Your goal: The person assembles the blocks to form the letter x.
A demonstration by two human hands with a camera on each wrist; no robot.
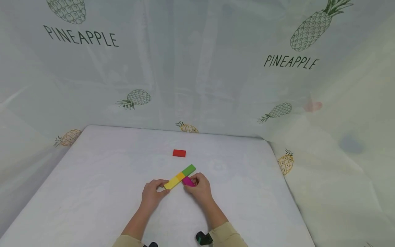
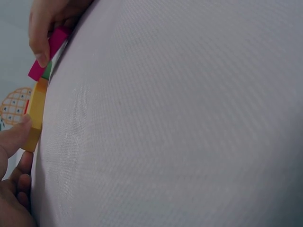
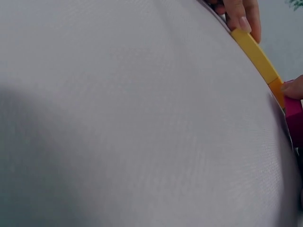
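On the white table, a yellow block [image 1: 171, 183], an orange block [image 1: 180, 176] and a green block [image 1: 189, 170] form one slanting row, end to end. My left hand [image 1: 151, 195] holds the near end of the yellow block between thumb and fingers. A magenta block [image 1: 188, 182] is pinched in my right hand [image 1: 202, 190], one end right beside the orange and green blocks. In the left wrist view the magenta block [image 2: 57, 41] stands tilted and overlaps the green one. The right wrist view shows the right thumb [image 3: 294, 89] on top of it.
Beyond the row lies a red block [image 1: 179, 153] on the white tabletop [image 1: 123, 154]. A pale curtain [image 1: 191, 68] printed with pineapples hangs behind the table and along its sides. Dark wrist cameras, one [image 1: 203, 238] at the right sleeve, show near the cuffs.
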